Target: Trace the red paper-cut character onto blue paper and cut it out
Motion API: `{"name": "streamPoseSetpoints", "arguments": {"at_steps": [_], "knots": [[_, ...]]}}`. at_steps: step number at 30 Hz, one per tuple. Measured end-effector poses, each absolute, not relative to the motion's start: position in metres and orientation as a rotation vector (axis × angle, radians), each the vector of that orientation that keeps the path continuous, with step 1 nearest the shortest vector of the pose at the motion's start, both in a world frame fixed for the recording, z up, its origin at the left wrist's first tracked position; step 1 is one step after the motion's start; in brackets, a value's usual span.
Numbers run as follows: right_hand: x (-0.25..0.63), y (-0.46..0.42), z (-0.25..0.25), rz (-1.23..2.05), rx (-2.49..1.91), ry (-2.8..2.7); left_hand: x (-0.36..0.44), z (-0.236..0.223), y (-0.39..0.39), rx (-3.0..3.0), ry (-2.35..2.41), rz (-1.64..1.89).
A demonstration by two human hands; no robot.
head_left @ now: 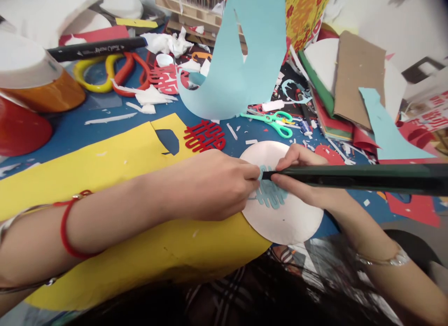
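Note:
A light blue paper cutout with slotted strokes (271, 193) lies on a round white disc (290, 228). My left hand (224, 183) is closed in a pinch at the cutout's upper left edge; its fingertips are partly hidden. From the right, my right hand (303, 188) grips a long dark green tool (350, 176) between thumb and fingers. The tool's narrow black tip points at my left fingertips, over the cutout. Its exact kind is not clear. Under my left forearm is a large yellow sheet (140, 148), with a red paper cutout (205, 136) at its far edge.
Green-handled scissors (276, 120) lie beyond the disc, among paper scraps. A large light blue sheet (227, 78) stands behind. Yellow and red scissors handles (115, 74), a black marker (98, 48) and orange and red containers (24, 125) are left. Stacked cardboard (360, 78) is right.

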State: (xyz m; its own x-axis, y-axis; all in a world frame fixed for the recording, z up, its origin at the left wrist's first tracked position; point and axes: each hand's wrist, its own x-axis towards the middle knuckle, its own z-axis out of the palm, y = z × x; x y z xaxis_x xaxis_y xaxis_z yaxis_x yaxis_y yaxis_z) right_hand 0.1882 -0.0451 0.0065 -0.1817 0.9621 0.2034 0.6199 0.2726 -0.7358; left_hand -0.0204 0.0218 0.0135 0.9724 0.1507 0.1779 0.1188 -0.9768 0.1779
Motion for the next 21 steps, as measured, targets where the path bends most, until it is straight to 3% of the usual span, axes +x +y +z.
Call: {"name": "streamPoseSetpoints", "arguments": {"at_steps": [3,9,21], "knots": [[0.172,-0.059,0.008,0.514,-1.567,-1.784,-0.018,0.014,0.023,3.019,0.114,0.136],[0.140,-0.082,0.000,0.297,-1.745,-1.524,-0.017,0.010,0.021,3.064,0.014,0.217],[0.123,-0.090,-0.006,0.270,-1.787,-1.264,-0.015,0.006,0.022,3.046,0.032,0.215]]}}
